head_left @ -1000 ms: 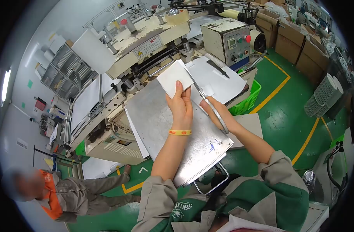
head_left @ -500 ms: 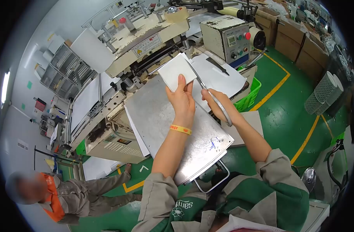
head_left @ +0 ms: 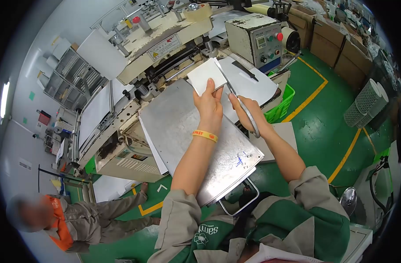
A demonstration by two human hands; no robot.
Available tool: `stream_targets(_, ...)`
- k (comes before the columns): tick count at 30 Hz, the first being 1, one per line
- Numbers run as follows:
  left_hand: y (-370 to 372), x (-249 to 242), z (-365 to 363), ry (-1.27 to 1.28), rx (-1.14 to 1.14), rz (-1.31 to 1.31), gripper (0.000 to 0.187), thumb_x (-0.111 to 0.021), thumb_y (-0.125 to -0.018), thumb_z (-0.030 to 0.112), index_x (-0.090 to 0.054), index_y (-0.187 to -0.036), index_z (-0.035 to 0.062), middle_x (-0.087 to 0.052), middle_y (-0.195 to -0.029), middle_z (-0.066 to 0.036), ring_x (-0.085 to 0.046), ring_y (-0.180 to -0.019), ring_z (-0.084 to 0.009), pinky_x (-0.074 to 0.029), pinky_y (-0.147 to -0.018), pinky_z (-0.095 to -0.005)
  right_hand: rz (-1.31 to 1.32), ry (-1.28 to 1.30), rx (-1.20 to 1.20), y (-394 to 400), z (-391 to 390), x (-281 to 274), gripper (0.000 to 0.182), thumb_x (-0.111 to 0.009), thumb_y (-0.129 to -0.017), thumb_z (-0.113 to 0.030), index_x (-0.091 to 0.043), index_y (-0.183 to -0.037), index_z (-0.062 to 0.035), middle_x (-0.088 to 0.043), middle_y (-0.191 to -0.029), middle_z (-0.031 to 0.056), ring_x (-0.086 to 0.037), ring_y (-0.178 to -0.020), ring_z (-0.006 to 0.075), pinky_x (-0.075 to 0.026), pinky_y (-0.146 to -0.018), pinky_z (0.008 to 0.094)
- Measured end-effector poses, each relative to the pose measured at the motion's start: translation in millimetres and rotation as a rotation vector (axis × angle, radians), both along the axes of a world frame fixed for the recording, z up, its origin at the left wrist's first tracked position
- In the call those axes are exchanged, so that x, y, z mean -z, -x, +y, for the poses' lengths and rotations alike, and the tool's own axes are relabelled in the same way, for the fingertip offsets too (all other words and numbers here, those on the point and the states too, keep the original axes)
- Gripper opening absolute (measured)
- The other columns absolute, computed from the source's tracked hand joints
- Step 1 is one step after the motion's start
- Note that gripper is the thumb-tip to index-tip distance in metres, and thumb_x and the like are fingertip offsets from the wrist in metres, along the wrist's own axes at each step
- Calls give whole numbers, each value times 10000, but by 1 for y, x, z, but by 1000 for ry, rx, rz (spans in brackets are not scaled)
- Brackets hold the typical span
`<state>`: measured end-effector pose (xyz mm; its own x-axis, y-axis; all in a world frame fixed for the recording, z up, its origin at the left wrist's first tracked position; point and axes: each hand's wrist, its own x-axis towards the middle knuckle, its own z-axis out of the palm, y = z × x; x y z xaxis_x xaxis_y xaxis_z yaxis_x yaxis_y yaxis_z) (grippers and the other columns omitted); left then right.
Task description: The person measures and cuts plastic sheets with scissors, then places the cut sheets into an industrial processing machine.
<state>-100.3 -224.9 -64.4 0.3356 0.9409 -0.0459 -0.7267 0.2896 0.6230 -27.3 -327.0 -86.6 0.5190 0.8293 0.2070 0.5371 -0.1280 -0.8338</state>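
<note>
My left hand grips a white square piece of sheet material, thumb on top and fingers underneath. My right hand is closed around the handle of metal scissors. Their blade lies along the right edge of the white piece, where a narrow strip of white shows beyond it. How far the blades are apart cannot be made out. Both hands are above a flat metal plate, which has blue marks near its front corner.
A worn cream machine stands behind the plate, with a control box to the right. A dark pointed strip lies on a white surface. A green crate sits below. Another person is at lower left.
My left hand and the white piece have shifted slightly right, and the piece has turned a little. The scissors have moved slightly up along its edge.
</note>
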Motion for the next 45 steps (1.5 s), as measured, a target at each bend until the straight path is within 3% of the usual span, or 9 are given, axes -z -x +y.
stream_targets(5,-9,22,11,13,43,-39,357,-585,-830,-54,-408,-1136,-4,-547,-1063,-147,-601,-958,-276,-558,-823,-411,50,57,-12,-11,16,-1,674,-358,-896,-596,-585,-835,36,-495,-545,113,-523,-520,186,-425,-508,308)
stream_targets(11,-19,36,29,142,21,8,364,-586,-820,-68,-378,-1116,-21,-541,-1062,-170,-612,-936,-291,-569,-809,-417,31,85,-10,-20,25,15,713,-306,-888,-626,-586,-710,4,-564,-592,170,-567,-621,282,-436,-623,367)
stream_targets(14,-22,43,34,140,6,18,364,-583,-819,-71,-374,-1113,-23,-534,-1068,-178,-609,-934,-305,-572,-802,-432,280,206,-56,-18,24,3,740,-313,-872,-652,-575,-724,25,-503,-496,111,-503,-427,203,-402,-446,327)
stream_targets(17,-23,48,46,199,36,18,356,-579,-818,-77,-376,-1108,-36,-534,-1060,-181,-608,-926,-318,-572,-794,-445,189,297,-107,-28,32,-8,784,-284,-882,-637,-616,-799,68,-563,-580,186,-590,-522,300,-468,-522,382)
stream_targets(20,-24,51,52,192,53,23,353,-576,-818,-79,-381,-1110,-44,-536,-1058,-185,-608,-924,-322,-572,-791,-443,144,269,-96,-30,36,-2,818,-287,-865,-664,-616,-785,80,-565,-584,186,-586,-495,281,-471,-509,373)
stream_targets(21,-24,53,54,212,63,14,347,-574,-821,-75,-398,-1118,-43,-540,-1063,-183,-602,-942,-321,-568,-800,-443,194,188,-71,-31,42,14,764,-327,-853,-677,-576,-732,35,-439,-444,64,-464,-368,172,-375,-387,319)
stream_targets(24,-24,49,48,216,15,101,190,-535,-870,-17,-496,-1040,-93,-557,-1022,-175,-591,-934,-294,-555,-830,-380,304,267,-85,-30,44,12,799,-321,-835,-710,-589,-755,39,-423,-458,49,-456,-374,163,-373,-388,320)
stream_targets(41,-22,65,55,224,82,66,219,-527,-879,5,-456,-1072,-69,-508,-1100,-182,-543,-1024,-307,-513,-922,-366,363,312,-163,-47,76,15,825,-346,-787,-757,-557,-820,40,-392,-502,21,-437,-400,134,-357,-368,271)
stream_targets(45,-24,64,59,297,57,50,222,-524,-878,0,-442,-1069,-80,-499,-1096,-186,-541,-1017,-307,-503,-937,-378,198,321,-104,-43,75,19,700,-344,-861,-630,-543,-585,-18,-489,-465,106,-515,-431,212,-403,-460,345)
